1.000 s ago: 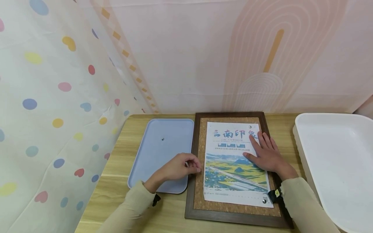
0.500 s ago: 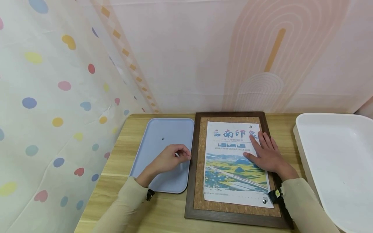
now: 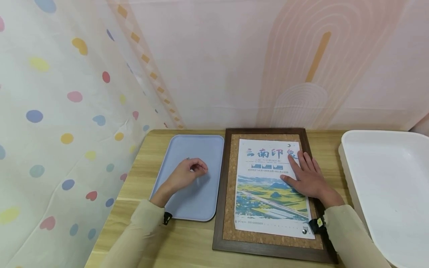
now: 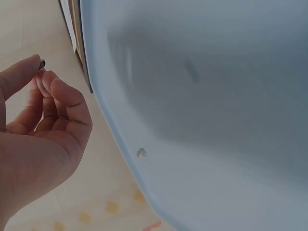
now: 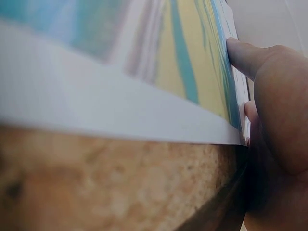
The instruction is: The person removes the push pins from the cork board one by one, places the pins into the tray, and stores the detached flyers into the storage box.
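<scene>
My left hand [image 3: 187,174] is above the blue tray [image 3: 211,201]. In the left wrist view its thumb and fingertip pinch a small dark thumbtack [image 4: 43,64], mostly hidden by the fingertips. Another thumbtack [image 4: 141,152] lies on the tray near its rim. My right hand [image 3: 308,180] rests flat with fingers spread on the right edge of a printed poster [image 3: 261,201]. That sheet lies on a framed corkboard [image 3: 231,223]. Shiny tacks show at the poster's upper right [image 3: 289,145] and lower right corners.
A large white plastic tub [image 3: 388,178] stands to the right of the board. The tray sits close along the board's left side on a wooden table [image 3: 134,186]. A patterned cloth [image 3: 207,74] hangs behind the table.
My left hand has moved left and away from the board's left edge, up over the tray, with its fingertips still together. The right hand has stayed on the poster.
</scene>
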`<state>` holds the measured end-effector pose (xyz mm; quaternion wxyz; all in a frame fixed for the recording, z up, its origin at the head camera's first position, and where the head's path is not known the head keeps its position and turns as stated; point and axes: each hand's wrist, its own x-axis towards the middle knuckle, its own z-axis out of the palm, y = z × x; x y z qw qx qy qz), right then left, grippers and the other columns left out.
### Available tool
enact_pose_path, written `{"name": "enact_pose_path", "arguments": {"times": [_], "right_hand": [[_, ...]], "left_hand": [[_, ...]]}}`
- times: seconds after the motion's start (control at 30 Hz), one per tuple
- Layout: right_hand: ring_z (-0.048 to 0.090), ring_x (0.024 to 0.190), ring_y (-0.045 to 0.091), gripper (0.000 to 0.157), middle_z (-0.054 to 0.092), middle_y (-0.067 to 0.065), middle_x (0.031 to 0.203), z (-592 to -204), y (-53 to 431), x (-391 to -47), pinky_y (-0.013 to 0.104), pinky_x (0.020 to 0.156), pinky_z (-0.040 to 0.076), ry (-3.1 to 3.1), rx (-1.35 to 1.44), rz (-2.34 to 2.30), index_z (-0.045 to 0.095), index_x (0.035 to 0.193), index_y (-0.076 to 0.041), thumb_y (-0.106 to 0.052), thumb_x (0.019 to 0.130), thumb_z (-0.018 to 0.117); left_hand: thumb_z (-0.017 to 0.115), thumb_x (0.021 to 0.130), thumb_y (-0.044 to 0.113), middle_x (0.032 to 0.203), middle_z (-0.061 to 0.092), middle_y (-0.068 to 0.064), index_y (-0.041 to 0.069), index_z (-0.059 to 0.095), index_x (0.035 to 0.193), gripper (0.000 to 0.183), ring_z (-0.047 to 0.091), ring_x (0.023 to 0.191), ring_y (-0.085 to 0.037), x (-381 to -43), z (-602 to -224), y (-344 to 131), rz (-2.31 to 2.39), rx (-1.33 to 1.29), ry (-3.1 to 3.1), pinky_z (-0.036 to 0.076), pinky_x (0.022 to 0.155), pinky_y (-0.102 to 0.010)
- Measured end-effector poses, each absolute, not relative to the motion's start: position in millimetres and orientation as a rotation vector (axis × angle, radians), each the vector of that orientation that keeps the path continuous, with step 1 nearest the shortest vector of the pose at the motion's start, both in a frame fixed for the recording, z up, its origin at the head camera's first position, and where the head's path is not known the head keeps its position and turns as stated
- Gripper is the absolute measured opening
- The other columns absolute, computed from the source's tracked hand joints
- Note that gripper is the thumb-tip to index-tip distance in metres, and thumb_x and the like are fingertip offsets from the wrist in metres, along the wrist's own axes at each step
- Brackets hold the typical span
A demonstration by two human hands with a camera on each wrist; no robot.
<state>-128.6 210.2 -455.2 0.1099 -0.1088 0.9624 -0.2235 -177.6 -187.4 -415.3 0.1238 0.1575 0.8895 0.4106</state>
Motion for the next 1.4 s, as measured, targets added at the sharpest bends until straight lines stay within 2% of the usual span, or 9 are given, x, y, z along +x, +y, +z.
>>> {"name": "enact_pose_path", "arguments": {"times": [0.3, 0.53, 0.77, 1.4], "right_hand": [[-0.016, 0.138, 0.042, 0.085, -0.012, 0.026, 0.152, -449, 213, -130, 0.058, 0.106, -0.011, 2.829, -0.334, -0.659, 0.007, 0.149, -0.004, -0.056, 0.092, 0.042], [-0.018, 0.138, 0.041, 0.086, -0.013, 0.024, 0.152, -447, 213, -133, 0.058, 0.106, -0.012, 2.821, -0.324, -0.643, 0.006, 0.149, -0.005, -0.057, 0.092, 0.043], [-0.018, 0.138, 0.041, 0.086, -0.013, 0.024, 0.152, -445, 212, -134, 0.058, 0.106, -0.013, 2.817, -0.324, -0.638, 0.006, 0.149, -0.005, -0.058, 0.092, 0.042], [-0.02, 0.138, 0.039, 0.086, -0.015, 0.023, 0.152, -452, 210, -131, 0.056, 0.107, -0.014, 2.8, -0.313, -0.609, 0.004, 0.15, -0.007, -0.059, 0.092, 0.041]], "left_hand": [[0.065, 0.087, 0.011, 0.083, 0.061, -0.005, 0.009, 0.066, 0.09, 0.004, 0.052, 0.076, -0.017, -186, -417, -190, 1.219, 0.39, 2.598, 0.043, 0.065, -0.028], [0.063, 0.088, 0.008, 0.086, 0.062, -0.008, 0.006, 0.065, 0.091, 0.004, 0.051, 0.077, -0.02, -189, -414, -195, 1.225, 0.332, 2.631, 0.043, 0.067, -0.03], [0.062, 0.089, 0.011, 0.088, 0.063, -0.006, 0.008, 0.066, 0.091, 0.005, 0.052, 0.076, -0.019, -195, -420, -203, 1.216, 0.227, 2.663, 0.044, 0.065, -0.031], [0.06, 0.09, 0.014, 0.091, 0.063, -0.01, 0.004, 0.067, 0.097, 0.014, 0.052, 0.075, -0.019, -202, -429, -216, 1.227, -0.037, 2.651, 0.043, 0.062, -0.027]]}}
